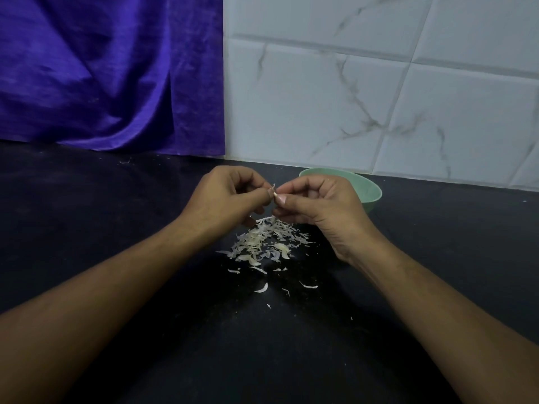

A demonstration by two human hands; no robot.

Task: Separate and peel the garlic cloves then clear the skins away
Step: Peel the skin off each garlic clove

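Observation:
My left hand [226,196] and my right hand [318,204] meet above the black counter, fingertips pinched together on one small garlic clove [274,193] with a flake of skin sticking up from it. Most of the clove is hidden by my fingers. Right below my hands lies a pile of pale garlic skins [264,242], with what look like a couple of cloves [281,247] among them. Loose skin flakes [261,288] trail toward me.
A light green bowl [369,189] stands just behind my right hand, its inside hidden. The black counter [116,217] meets a white marble-tile wall [379,97] at the back. A purple cloth [102,71] hangs at the back left.

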